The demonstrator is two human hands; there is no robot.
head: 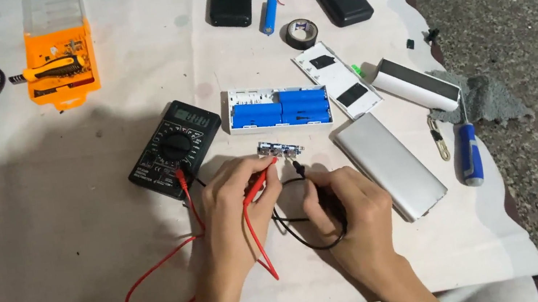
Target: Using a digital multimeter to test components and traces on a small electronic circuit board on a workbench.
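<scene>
Left hand (pixel 238 204): pinches the slim red multimeter probe (pixel 260 178), tip at the small circuit board (pixel 280 148).
Right hand (pixel 347 215): grips the black probe (pixel 312 184) beside it.
Progress: white four-cell battery case (pixel 278 107) lies opened; black digital multimeter (pixel 174 150) connected.

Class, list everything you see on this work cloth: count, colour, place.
multimeter: 1, black, centre-left
red probe: 1, in left hand
black probe: 1, in right hand
circuit board: 1, small, at the probe tips
battery tray: 1, white with blue cells, centre
silver case: 1, right of centre
loose cell: 1, blue, top
tape roll: 1, black, top
screwdriver kit: 1, orange, top left
blue-handled screwdriver: 1, right
left hand: 1
right hand: 1
</scene>
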